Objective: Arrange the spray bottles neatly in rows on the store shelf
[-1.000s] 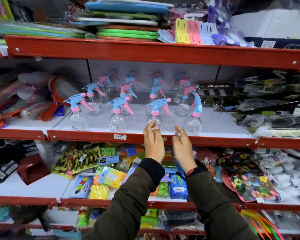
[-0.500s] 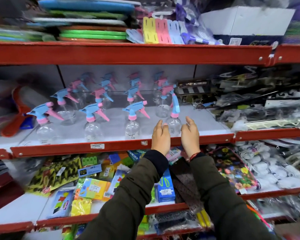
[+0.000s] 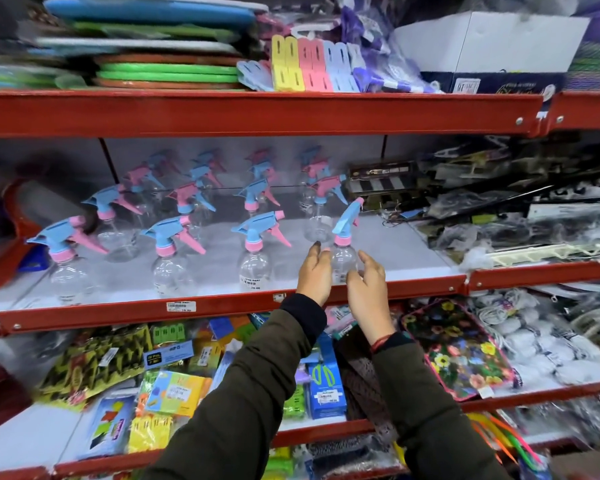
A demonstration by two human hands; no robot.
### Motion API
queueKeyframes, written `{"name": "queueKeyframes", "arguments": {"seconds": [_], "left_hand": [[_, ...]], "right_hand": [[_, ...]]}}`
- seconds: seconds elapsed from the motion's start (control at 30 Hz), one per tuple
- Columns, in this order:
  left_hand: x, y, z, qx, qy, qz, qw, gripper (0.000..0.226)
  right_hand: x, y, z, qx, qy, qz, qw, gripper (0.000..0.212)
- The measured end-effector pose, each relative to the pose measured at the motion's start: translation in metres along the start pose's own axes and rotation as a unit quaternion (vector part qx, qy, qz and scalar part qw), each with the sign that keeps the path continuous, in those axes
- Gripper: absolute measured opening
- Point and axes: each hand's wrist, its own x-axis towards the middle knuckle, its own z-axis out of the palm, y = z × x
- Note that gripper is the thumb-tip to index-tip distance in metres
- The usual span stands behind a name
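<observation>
Flanking the rightmost front-row spray bottle [image 3: 343, 252] on the store shelf [image 3: 222, 303], the open left hand [image 3: 314, 273] and right hand [image 3: 368, 282] gripped nothing, apparently squaring it; next, turning its skewed nozzle to match.

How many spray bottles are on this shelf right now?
12 spray bottles show clearly: four in front, the rightmost bottle between the left hand and right hand; four in the second row; four in the third row. Blurred trigger heads behind may be more.
</observation>
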Motion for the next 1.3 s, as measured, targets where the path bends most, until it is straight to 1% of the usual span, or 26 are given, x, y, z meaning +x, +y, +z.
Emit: {"name": "queueKeyframes", "arguments": {"seconds": [0.07, 0.13, 0.27, 0.37, 0.63, 1.13, 1.2, 1.23, 1.3], "left_hand": [[-0.006, -0.004, 0.000, -0.011, 0.043, 0.013, 0.999, 0.049], [-0.014, -0.008, 0.002, -0.013, 0.057, 0.015, 0.998, 0.049], [-0.017, -0.009, 0.006, -0.002, 0.023, 0.013, 1.000, 0.049], [-0.013, -0.006, 0.005, 0.021, 0.011, 0.012, 1.000, 0.051], [-0.004, -0.005, 0.000, 0.036, -0.018, 0.014, 0.999, 0.050], [-0.017, -0.001, -0.003, 0.087, -0.044, 0.024, 0.995, 0.057], [-0.025, 0.001, -0.010, 0.106, -0.030, 0.049, 0.993, 0.056], [-0.029, -0.002, -0.014, 0.116, -0.023, 0.078, 0.990, 0.055], [-0.042, 0.001, -0.019, 0.111, 0.009, 0.114, 0.987, 0.050]], "right_hand": [[0.002, -0.001, -0.002, 0.012, -0.002, 0.012, 1.000, 0.056], [0.008, -0.005, -0.005, 0.026, -0.008, 0.021, 0.999, 0.057], [0.012, -0.014, -0.007, 0.018, -0.038, 0.019, 0.999, 0.055], [0.005, -0.013, -0.005, 0.006, -0.057, 0.010, 0.998, 0.054], [-0.009, -0.008, -0.007, -0.012, -0.042, -0.006, 0.999, 0.051], [-0.021, -0.017, -0.012, -0.029, -0.038, 0.016, 0.999, 0.056], [-0.027, -0.018, -0.016, -0.028, -0.029, 0.005, 0.999, 0.057], [-0.028, -0.018, -0.017, -0.026, -0.020, -0.011, 0.999, 0.057], [-0.033, -0.025, -0.021, -0.029, 0.005, -0.030, 0.999, 0.055]]}}
